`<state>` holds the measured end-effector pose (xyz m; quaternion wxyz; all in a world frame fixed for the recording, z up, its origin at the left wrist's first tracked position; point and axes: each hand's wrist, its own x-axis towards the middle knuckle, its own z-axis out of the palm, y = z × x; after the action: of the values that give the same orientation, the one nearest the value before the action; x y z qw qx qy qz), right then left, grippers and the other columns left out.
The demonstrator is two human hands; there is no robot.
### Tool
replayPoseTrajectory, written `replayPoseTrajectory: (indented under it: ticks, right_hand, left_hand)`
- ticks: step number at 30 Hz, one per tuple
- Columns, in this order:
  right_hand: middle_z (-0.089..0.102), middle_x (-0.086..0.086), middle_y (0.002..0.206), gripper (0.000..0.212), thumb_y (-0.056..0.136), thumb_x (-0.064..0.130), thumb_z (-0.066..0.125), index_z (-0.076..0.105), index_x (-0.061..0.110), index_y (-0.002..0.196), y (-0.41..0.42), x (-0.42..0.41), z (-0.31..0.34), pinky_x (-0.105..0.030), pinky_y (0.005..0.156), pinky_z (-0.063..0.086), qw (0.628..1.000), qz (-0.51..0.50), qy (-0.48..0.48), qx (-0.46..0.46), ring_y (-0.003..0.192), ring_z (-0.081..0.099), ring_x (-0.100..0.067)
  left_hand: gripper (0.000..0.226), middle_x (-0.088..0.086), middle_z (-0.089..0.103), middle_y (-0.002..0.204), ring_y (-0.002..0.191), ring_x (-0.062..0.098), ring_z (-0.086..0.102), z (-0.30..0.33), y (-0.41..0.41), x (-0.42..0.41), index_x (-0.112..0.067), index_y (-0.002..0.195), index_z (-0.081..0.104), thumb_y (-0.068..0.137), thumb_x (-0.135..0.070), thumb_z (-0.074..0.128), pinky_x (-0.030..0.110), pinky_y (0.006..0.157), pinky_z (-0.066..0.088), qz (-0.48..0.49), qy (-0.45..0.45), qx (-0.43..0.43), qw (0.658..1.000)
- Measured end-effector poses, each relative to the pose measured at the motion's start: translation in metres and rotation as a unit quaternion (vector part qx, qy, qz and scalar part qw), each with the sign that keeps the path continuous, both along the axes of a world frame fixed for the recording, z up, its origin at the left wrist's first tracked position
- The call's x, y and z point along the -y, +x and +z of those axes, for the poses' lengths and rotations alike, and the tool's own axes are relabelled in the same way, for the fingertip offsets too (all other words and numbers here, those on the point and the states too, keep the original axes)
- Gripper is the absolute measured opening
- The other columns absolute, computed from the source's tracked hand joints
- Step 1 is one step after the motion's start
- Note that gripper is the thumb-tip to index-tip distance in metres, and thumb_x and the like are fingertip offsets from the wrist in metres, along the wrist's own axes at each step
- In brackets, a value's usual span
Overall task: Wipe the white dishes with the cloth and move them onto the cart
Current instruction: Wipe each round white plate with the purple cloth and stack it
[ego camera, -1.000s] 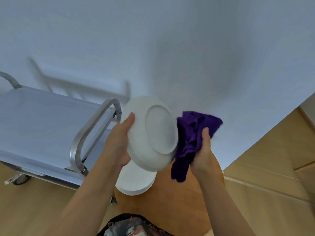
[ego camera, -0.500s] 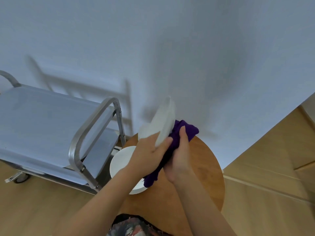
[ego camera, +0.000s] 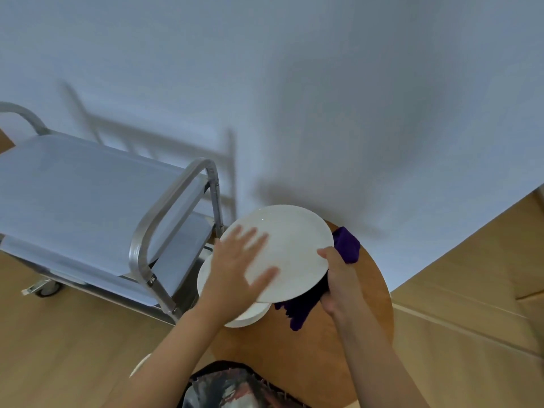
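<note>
The white plate (ego camera: pixel 282 248) is up off the counter (ego camera: pixel 338 343), face toward the camera and tilted, hovering over the stack of white dishes (ego camera: pixel 235 316) at the counter's left edge. Left hand (ego camera: pixel 235 272) lies flat on the plate's face, fingers (ego camera: pixel 250 240) spread and straight, pressing rather than gripping. Right hand (ego camera: pixel 338 278) has its thumb over the plate's right rim, the other fingers tucked behind with the purple cloth (ego camera: pixel 347 245) bunched against the underside; cloth tails hang down below the plate.

Here's the worry: the plate looks held by a thumb pinch and a flat palm only. If the left hand slides on that glossy face, or the cloth slips between fingers and rim, I'd say the plate could tip and drop onto the stack beneath, china on china. The dangling cloth could also snag the stack's edge on the way across.

Room to move: the cart (ego camera: pixel 88 184) stands just left of the counter, its top shelf broad and bare. But the cart's metal handle (ego camera: pixel 164 219) arches up right between plate and shelf, so the plate likely has to go over that bar. The wall sits close behind; the stack hugs the counter's edge nearest the cart
</note>
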<state>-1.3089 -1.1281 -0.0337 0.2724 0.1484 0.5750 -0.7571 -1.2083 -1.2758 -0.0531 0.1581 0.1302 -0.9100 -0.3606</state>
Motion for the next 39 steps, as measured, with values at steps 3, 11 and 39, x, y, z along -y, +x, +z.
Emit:
replayPoseTrajectory:
  ticks: [3, 11, 39]
  right_hand:
    - [0.067, -0.003, 0.068, 0.003, 0.084, 0.011, 0.06, 0.059, 0.011, 0.086, -0.001, -0.004, -0.007, -0.03, 0.052, 0.052, 1.0, 0.007, 0.008, -0.013, 0.062, 0.064, -0.017]
    - [0.058, -0.004, 0.059, 0.014, 0.08, 0.002, 0.064, 0.055, 0.012, 0.076, -0.009, -0.015, -0.025, -0.032, 0.052, 0.048, 0.993, 0.0, 0.113, -0.037, 0.055, 0.058, -0.02]
    - [0.064, -0.005, 0.051, 0.042, 0.089, 0.042, 0.055, 0.063, 0.007, 0.069, -0.03, 0.057, -0.13, -0.026, 0.047, 0.048, 0.832, 0.182, 0.522, -0.047, 0.044, 0.062, -0.018]
  left_hand:
    - [0.064, 0.002, 0.035, 0.149, 0.133, 0.02, 0.034, -0.006, -0.001, 0.025, -0.018, 0.148, 0.026, 0.093, -0.036, 0.054, 0.032, 0.109, 0.022, 0.212, 0.122, 0.057, 0.968]
    - [0.019, 0.007, 0.065, 0.103, 0.088, 0.02, 0.064, -0.013, -0.002, 0.066, -0.012, 0.107, 0.059, 0.092, -0.003, 0.056, 0.025, 0.056, 0.055, 0.195, 0.375, 0.19, 0.886]
    - [0.023, 0.0, 0.052, 0.058, 0.055, 0.011, 0.044, -0.15, -0.025, 0.133, -0.004, 0.075, 0.065, 0.09, -0.001, 0.047, 0.021, 0.052, 0.032, 0.183, 0.196, 0.276, 0.923]
